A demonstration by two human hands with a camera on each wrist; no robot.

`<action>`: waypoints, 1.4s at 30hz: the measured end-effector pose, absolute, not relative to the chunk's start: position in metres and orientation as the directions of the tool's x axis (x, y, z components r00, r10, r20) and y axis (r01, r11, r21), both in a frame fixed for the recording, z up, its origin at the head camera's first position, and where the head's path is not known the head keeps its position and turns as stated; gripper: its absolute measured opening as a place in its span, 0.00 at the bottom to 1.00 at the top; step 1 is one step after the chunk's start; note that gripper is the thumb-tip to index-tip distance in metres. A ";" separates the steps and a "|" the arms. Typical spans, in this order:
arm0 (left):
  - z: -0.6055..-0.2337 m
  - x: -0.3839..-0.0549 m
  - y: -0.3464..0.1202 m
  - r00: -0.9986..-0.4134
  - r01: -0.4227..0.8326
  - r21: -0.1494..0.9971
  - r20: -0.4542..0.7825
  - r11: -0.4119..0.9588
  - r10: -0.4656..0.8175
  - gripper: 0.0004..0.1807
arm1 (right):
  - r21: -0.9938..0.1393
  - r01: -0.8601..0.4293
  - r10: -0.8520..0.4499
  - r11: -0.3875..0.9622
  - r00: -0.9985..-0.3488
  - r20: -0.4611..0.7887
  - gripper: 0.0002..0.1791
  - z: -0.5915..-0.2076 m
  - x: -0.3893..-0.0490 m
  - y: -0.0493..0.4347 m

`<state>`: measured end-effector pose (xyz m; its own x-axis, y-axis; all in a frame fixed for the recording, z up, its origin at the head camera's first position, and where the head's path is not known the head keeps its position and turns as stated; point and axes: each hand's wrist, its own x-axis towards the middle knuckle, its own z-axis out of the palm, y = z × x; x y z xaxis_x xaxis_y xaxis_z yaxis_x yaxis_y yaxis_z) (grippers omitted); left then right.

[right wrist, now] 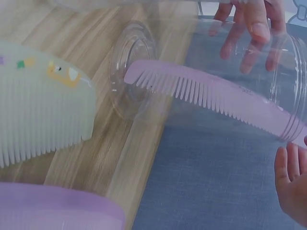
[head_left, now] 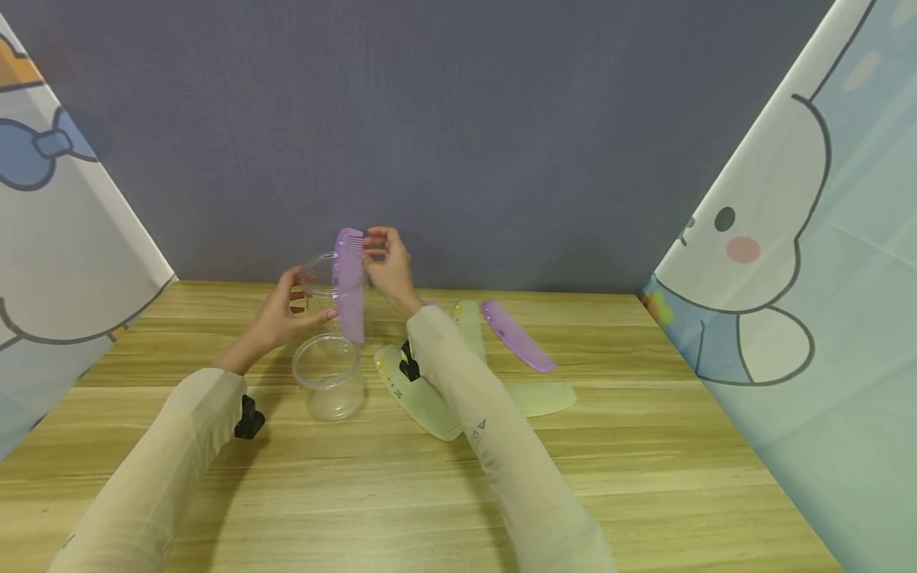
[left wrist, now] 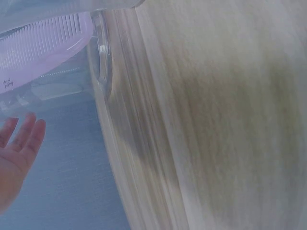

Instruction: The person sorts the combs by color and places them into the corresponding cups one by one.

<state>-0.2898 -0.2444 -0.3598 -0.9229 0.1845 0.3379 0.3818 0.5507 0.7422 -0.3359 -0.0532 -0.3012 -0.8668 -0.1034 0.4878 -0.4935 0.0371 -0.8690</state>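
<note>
A purple comb [head_left: 349, 270] stands upright inside the far clear jar [head_left: 315, 294], its top end above the rim. My left hand [head_left: 282, 314] is at that jar's left side, thumb across the front. In the left wrist view the left hand's straight fingers [left wrist: 31, 139] end right at the jar's wall. Beside the comb's top end, my right hand [head_left: 390, 267] has its fingers spread loosely, next to the teeth. The right wrist view shows the comb [right wrist: 206, 91] slanting through the jar, with the right hand [right wrist: 293, 184] by the mouth.
A second clear jar [head_left: 329, 386] stands nearer me. Right of it lie a pale green comb [head_left: 415, 398], more green combs [head_left: 540, 398] and a purple comb [head_left: 517, 336], some partly under my right sleeve. A dark grey panel [head_left: 501, 159] rises behind the wooden table [head_left: 344, 493].
</note>
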 end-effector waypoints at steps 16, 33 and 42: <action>-0.333 -0.266 -0.230 -0.921 0.386 0.736 0.334 0.556 0.198 0.47 | -0.887 -0.443 -0.225 0.126 -0.884 0.410 0.23 -0.302 -0.335 -0.011; -0.330 -0.261 -0.227 -0.922 0.384 0.746 0.338 0.544 0.188 0.45 | -0.863 -0.312 -0.256 0.398 -0.941 0.222 0.27 -0.363 -0.364 0.049; -0.330 -0.262 -0.229 -0.924 0.381 0.747 0.335 0.545 0.187 0.45 | -0.802 -0.290 -0.330 0.523 -0.936 0.124 0.30 -0.374 -0.363 0.062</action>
